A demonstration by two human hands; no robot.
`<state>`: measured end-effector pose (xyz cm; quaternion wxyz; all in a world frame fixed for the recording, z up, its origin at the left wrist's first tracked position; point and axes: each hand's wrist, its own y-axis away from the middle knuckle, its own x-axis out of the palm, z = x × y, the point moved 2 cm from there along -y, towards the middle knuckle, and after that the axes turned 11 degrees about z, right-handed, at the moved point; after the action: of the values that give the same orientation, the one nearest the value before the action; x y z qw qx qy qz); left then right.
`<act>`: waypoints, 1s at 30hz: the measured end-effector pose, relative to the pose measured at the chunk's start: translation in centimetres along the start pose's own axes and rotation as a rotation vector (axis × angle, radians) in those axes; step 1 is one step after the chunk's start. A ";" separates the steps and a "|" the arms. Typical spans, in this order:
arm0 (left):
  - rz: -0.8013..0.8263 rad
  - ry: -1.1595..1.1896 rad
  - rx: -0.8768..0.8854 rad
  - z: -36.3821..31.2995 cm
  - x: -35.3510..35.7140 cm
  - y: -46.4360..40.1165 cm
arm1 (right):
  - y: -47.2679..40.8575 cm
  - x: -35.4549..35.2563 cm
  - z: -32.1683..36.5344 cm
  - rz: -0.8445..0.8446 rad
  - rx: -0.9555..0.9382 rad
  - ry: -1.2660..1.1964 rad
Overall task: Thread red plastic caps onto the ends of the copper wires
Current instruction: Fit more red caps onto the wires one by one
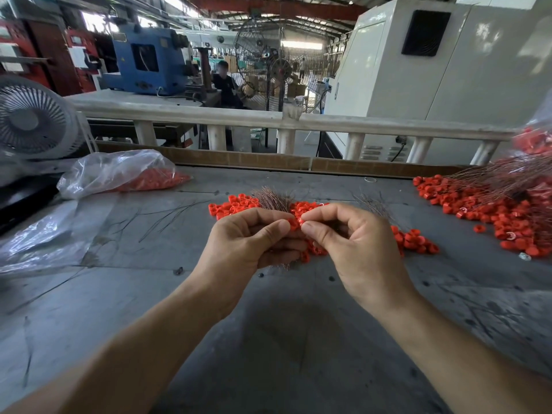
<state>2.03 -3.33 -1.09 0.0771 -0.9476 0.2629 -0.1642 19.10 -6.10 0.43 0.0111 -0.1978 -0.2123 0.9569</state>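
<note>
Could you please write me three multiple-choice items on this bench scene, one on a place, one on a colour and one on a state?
1. Where does the clear plastic bag of caps lie on the table?
A. far left
B. near edge, centre
C. under the right hand

2. What colour are the loose caps heaped at the right?
A. blue
B. red
C. white

3. What are the two hands doing?
A. resting flat on the table
B. pinching a red cap between them
C. lifting the bag

Answers: 1 A, the bag sits at far left beside the white fan. 2 B, the heap is bright red. 3 B, the left hand and right hand meet fingertip to fingertip on a red cap, with copper wires bunched in the left hand.
</note>
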 end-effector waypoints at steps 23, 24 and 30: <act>-0.003 -0.123 0.021 -0.1 0.4 0.2 | 0.4 0.1 1.5 0.057 -0.224 0.303; -0.002 -0.098 0.003 -0.1 0.4 0.2 | 0.4 0.2 1.5 0.053 -0.247 0.363; 0.030 0.039 -0.080 0.2 0.6 0.1 | 0.7 1.1 1.8 -0.069 -0.320 0.677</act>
<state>2.49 -3.73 -1.11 0.0367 -0.9425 0.2849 -0.1709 17.47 -7.37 1.26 0.0821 -0.4948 -0.3498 0.7913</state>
